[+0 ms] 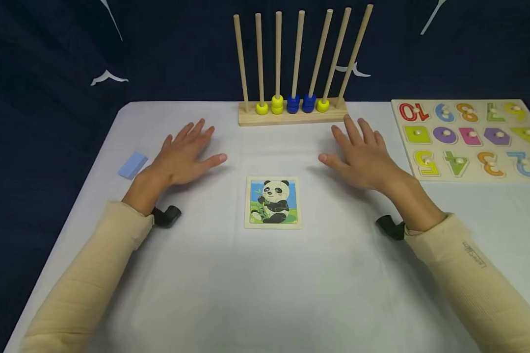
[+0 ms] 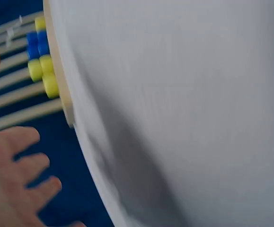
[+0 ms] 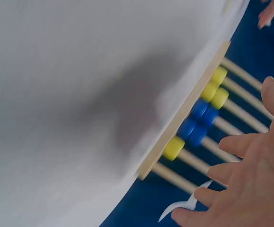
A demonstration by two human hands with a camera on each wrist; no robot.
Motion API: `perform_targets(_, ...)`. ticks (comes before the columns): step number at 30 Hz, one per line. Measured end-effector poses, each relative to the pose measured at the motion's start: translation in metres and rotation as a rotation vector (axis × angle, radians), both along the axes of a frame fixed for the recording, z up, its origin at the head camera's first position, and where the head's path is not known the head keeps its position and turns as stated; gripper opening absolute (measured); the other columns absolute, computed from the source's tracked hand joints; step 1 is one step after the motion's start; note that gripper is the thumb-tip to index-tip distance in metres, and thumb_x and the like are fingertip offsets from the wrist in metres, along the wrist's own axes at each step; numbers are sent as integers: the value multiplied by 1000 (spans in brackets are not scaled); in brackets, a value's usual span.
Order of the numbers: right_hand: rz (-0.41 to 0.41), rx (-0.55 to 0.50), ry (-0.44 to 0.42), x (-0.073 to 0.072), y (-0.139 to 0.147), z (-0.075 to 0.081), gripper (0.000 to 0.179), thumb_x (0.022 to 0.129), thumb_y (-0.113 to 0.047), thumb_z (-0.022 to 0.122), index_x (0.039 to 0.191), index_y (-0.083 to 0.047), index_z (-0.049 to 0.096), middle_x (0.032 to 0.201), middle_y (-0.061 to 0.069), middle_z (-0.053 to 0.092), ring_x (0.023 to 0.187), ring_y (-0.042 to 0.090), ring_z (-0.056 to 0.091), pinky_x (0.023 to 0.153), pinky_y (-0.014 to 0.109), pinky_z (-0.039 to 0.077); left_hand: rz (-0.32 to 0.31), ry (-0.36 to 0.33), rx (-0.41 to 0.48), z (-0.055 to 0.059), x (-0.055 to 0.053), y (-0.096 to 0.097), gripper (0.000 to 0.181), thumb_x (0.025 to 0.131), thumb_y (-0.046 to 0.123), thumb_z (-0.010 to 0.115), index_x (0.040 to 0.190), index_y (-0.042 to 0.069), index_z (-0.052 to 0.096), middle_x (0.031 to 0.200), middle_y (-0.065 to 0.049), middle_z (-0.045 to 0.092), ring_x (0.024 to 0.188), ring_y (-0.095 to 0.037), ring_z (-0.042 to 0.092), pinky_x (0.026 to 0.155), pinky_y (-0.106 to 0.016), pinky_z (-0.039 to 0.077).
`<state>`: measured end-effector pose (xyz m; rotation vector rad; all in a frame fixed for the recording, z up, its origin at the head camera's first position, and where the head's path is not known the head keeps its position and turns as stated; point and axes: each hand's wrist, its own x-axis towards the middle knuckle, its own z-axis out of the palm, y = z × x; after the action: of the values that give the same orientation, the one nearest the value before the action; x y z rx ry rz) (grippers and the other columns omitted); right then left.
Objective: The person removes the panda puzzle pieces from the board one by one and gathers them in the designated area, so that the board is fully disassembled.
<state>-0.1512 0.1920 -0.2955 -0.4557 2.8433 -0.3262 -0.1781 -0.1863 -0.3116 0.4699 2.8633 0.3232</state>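
Observation:
My left hand (image 1: 181, 156) is held palm down over the left half of the table with its fingers spread and nothing in them. On the other side my right hand (image 1: 363, 156) is spread the same way and holds nothing. Between the two, a little nearer to me, lies a square panda puzzle (image 1: 273, 203) in a pale frame. A light blue block (image 1: 133, 165) lies just left of my left wrist. Beyond the fingertips stands a wooden bead rack (image 1: 291, 117) with upright pegs; both wrist views show it past the spread fingers.
A board of number and shape pieces (image 1: 470, 139) lies to the right, past my right hand. Yellow beads (image 1: 277, 105) and blue beads (image 1: 308, 103) sit low on the rack's pegs. Behind the white table (image 1: 265, 284) hangs a dark blue cloth (image 1: 181, 54) with white marks.

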Motion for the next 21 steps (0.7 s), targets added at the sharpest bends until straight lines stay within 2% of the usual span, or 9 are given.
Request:
perform_targets(3, 65, -108, 23, 8, -12, 2, 78, 100, -56, 45, 154, -2, 30, 163, 22, 3, 147, 42, -5, 112, 64, 4, -96, 69, 99, 4, 13, 12, 86, 90, 70, 50, 153, 13, 39, 162, -8, 23, 147, -32, 19, 113, -58, 14)
perform_targets(6, 111, -209, 32, 16, -29, 3, 63, 99, -42, 58, 146, -2, 46, 158, 23, 24, 145, 40, 14, 112, 60, 16, -144, 104, 257, 5, 32, 26, 70, 90, 57, 62, 143, 12, 54, 153, -6, 42, 141, -29, 35, 112, -51, 25)
perform_targets(10, 150, -329, 33, 26, -53, 0, 47, 95, -26, 68, 135, -2, 59, 136, 20, 49, 127, 34, 39, 106, 51, 31, -163, 66, 455, -1, 59, 42, 54, 89, 42, 71, 132, 10, 64, 139, -5, 56, 131, -24, 48, 108, -45, 34)
perform_targets(13, 177, -402, 2, 31, -67, -3, 42, 92, -19, 70, 130, -1, 63, 121, 15, 56, 113, 30, 48, 98, 46, 38, -144, 9, 528, -7, 76, 51, 45, 87, 34, 75, 124, 10, 69, 129, -3, 61, 122, -21, 54, 103, -42, 39)
perform_targets(15, 197, -432, -23, 32, -75, -5, 40, 92, -16, 71, 128, -1, 64, 115, 14, 58, 107, 29, 52, 93, 44, 40, -135, -19, 524, -11, 84, 55, 40, 86, 31, 78, 120, 11, 72, 126, -2, 61, 118, -20, 55, 100, -41, 41)
perform_targets(17, 223, -450, -42, 31, -81, -7, 38, 91, -14, 71, 126, 0, 65, 111, 14, 59, 101, 28, 54, 88, 42, 42, -152, -26, 473, -13, 91, 57, 38, 84, 30, 80, 117, 13, 74, 128, -3, 60, 119, -22, 53, 99, -42, 41)
perform_targets(21, 252, -446, -98, 27, -91, -9, 37, 91, -13, 70, 125, 1, 66, 109, 13, 60, 95, 27, 55, 84, 40, 44, -245, 11, 322, -15, 99, 58, 39, 83, 31, 81, 119, 17, 75, 140, -9, 53, 123, -30, 48, 98, -50, 40)
